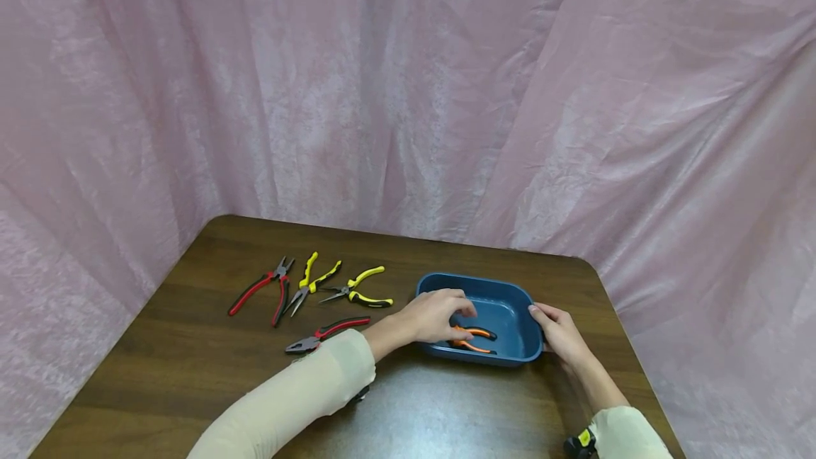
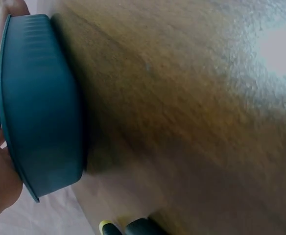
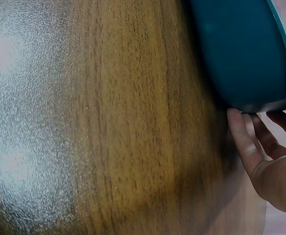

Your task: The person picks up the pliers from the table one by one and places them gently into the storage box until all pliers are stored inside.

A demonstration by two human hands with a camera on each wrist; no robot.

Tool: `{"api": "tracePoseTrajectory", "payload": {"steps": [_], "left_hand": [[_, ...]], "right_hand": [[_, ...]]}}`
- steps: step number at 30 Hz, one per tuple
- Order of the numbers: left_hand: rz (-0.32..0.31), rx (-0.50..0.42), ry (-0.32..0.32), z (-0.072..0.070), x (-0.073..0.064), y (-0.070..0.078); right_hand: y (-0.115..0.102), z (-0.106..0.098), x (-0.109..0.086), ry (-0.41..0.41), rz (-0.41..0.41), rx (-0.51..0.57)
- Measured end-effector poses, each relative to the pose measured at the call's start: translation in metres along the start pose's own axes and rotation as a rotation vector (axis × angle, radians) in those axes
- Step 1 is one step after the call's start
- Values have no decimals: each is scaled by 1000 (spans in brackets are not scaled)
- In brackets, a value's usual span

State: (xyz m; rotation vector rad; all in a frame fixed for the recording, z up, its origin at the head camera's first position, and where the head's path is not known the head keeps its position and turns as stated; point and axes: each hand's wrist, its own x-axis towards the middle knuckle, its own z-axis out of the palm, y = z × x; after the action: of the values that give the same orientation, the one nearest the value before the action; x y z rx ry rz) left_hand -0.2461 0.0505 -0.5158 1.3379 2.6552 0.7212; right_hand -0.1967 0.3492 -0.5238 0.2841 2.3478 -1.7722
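Observation:
A blue rectangular tray [image 1: 503, 283] sits on the table. Inside it lie orange-handled pliers [image 1: 478, 332], their head end hidden by my left hand [image 1: 435, 315]. That hand reaches over the tray's left side, with a gap between its curved fingers and the thumb, which lies right at the orange handles. On the tray's right end, my right hand [image 1: 561, 335] grips the rim, thumb on top and fingers against the outer wall. From the right wrist view, the fingertips of the right hand [image 3: 275, 166] touch the tray's end wall [image 3: 246, 54].
Left of the tray lie red-and-black pliers [image 1: 280, 272], yellow long-nose pliers [image 1: 306, 287] and smaller yellow-and-black pliers [image 1: 352, 290]. Another red-handled pair of pliers [image 1: 325, 333] lies by the left sleeve. A pink curtain [image 1: 382, 126] hangs behind the wooden table [image 1: 191, 346].

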Motion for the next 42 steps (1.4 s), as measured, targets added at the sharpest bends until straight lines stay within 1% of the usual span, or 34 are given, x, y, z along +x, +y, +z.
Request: {"api": "tracePoseTrajectory", "payload": {"steps": [5,12,16,19,25,30,36,42], "left_hand": [[25,-17,-13,-9,-5,3],[56,22,-17,-22,-21,8],[54,31,-21,-31,-30,8],[38,43,-28,-39,-38,7],[24,113,-37,-51,-53,-4],[15,155,-5,-60,-62,-16],[-2,157,15,-69,-71,-28],[-16,153,42,-75,-76,-39]], "right_hand": [[1,1,0,9,-1,13],[1,1,-2,16,-11,1],[1,2,-1,40,-1,0],[1,3,-2,37,-6,-8],[2,4,-2,36,-4,-1],[2,4,-2,38,-12,-20],[1,5,-2,35,-9,-33],[1,4,-2,29,-3,-31]]}}
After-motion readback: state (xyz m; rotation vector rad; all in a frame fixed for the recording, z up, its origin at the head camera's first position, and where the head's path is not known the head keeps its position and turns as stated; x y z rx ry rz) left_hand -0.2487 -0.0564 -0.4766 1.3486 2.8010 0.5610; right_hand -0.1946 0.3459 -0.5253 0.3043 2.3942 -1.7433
